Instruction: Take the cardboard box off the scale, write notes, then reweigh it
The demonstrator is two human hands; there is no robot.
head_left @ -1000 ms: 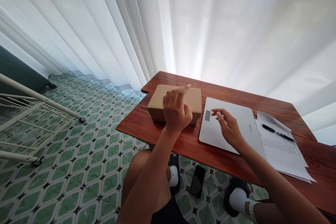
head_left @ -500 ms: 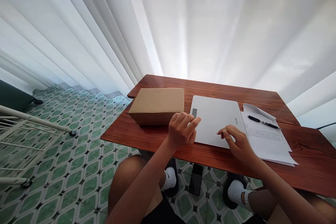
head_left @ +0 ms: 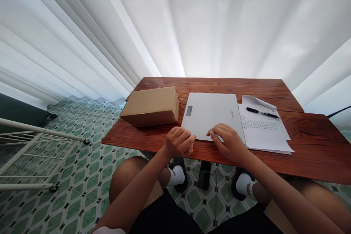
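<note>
On the table lies a flat white digital scale (head_left: 212, 113) with a small grey display at its left and lettering at its right. My left hand (head_left: 179, 142) is curled into a loose fist at the scale's front left corner, and no object shows in it. My right hand (head_left: 226, 140) rests over the scale's front edge, fingers loosely bent and thumb apart, holding nothing. A closed brown cardboard box (head_left: 152, 106) stands to the left of the scale, behind my left hand.
Printed sheets of paper (head_left: 265, 140) lie right of the scale, with a black pen (head_left: 263, 112) on top. The wooden table (head_left: 307, 146) has a front edge above my knees. A phone (head_left: 204, 175) lies on the tiled floor. At left stands a white wheeled rack (head_left: 35, 135).
My left hand has drawn back from beside the scale's display to its front left corner. My right hand has shifted left along the front edge. The camera view has turned slightly.
</note>
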